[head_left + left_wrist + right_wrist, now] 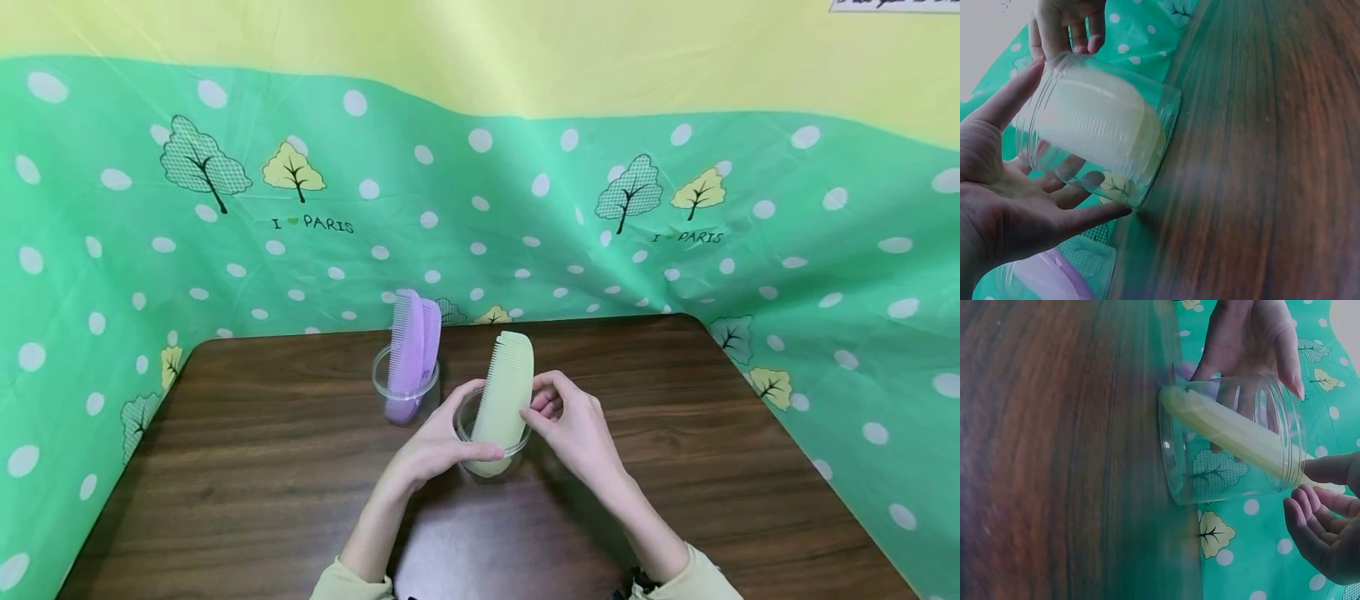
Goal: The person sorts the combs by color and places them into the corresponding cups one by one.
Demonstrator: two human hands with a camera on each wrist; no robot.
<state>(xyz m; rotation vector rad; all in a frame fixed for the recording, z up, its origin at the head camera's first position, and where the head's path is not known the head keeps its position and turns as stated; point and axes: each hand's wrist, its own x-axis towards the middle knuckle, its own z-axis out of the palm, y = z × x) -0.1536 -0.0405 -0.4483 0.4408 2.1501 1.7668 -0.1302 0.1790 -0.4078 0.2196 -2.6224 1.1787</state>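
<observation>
My left hand [447,437] holds a clear plastic jar [1166,100] on the table, thumb at its rim and fingers round its side. A pale yellow-green comb [508,387] leans in the jar, its upper part sticking out above the mouth and its teeth facing left. Through the wall in the left wrist view, two overlapping rounded edges show at the comb's lower end. At the jar's right rim, my right hand [576,425] pinches the comb's edge between thumb and forefinger. The other right fingers curl loosely, seen in the right wrist view.
Behind and left of my left hand stands a second clear jar [381,385] holding purple combs [407,346]. Both jars are on a dark wood-grain table [285,467]. A green and yellow patterned cloth [450,192] hangs along the table's back and sides.
</observation>
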